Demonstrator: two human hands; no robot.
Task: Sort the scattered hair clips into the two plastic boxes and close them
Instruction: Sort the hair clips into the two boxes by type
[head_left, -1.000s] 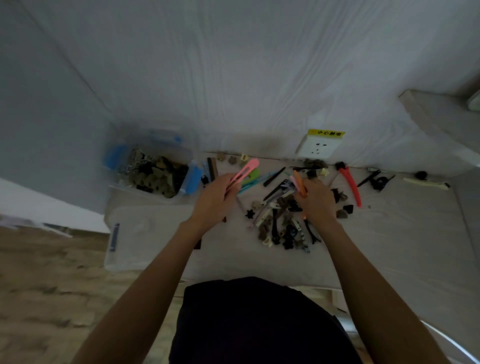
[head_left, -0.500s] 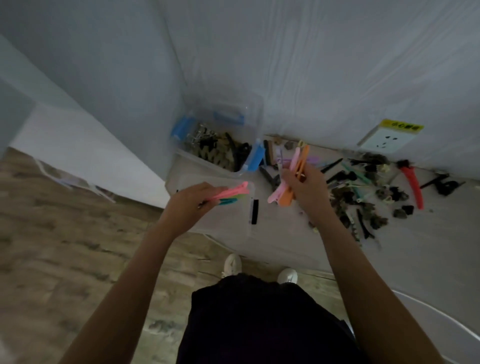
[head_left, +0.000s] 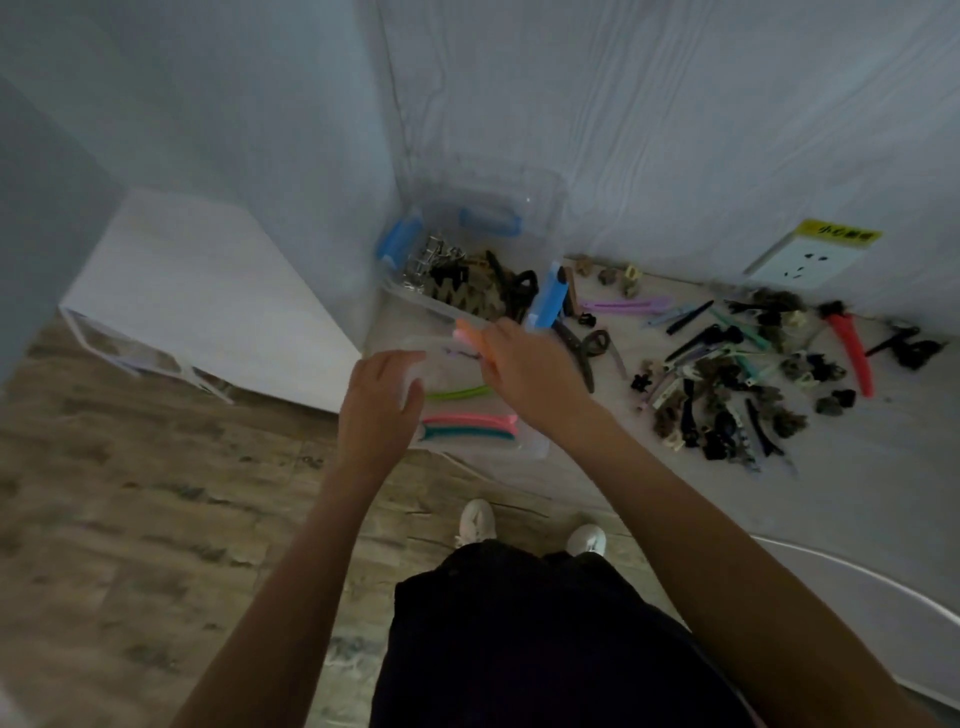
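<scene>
A pale table (head_left: 649, 499) is set in a white corner over wood flooring. Beyond the right hand (head_left: 524, 371), dark clips fill the far box (head_left: 467, 283). The near box (head_left: 480, 441), under it, holds long clips (head_left: 470, 425). Pink and orange clips (head_left: 467, 332) are gripped there; loose clips (head_left: 727, 384) lie to its right. The left hand (head_left: 376, 410) is relaxed, empty.

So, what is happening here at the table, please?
A person is sorting hair clips into two clear boxes. The right hand holds pink and orange clips over the near box, where green, pink and teal clips already lie. The left hand rests at that box's left edge, holding nothing. The far box already has dark clips in it. A pile is unsorted on the table, and both boxes are open.
</scene>
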